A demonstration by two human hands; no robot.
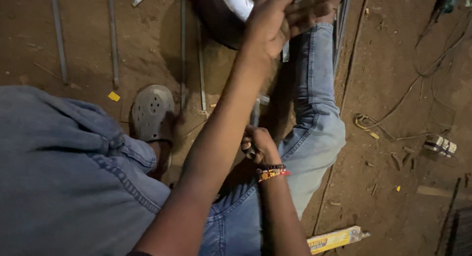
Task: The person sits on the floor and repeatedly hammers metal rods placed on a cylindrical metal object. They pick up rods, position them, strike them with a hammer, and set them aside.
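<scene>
My left hand [273, 21] reaches far forward to the top of the view, its fingers closed around a thin grey metal strip [285, 52] beside a dark round object with a shiny curved rim [235, 2]. My right hand [259, 144], with beaded bracelets at the wrist, sits lower between my legs. It grips the shaft of a metal tool [254, 113] that points upward. My left forearm crosses over the tool's upper end and hides part of it. Blue jeans cover both legs.
Several thin metal rods [113, 39] lie on the brown dirt at the upper left. A grey perforated clog [152, 111] is on my foot. Wires [424, 74] trail at the right near a small striped object [440, 145]. A yellow box [335, 239] lies at the bottom right.
</scene>
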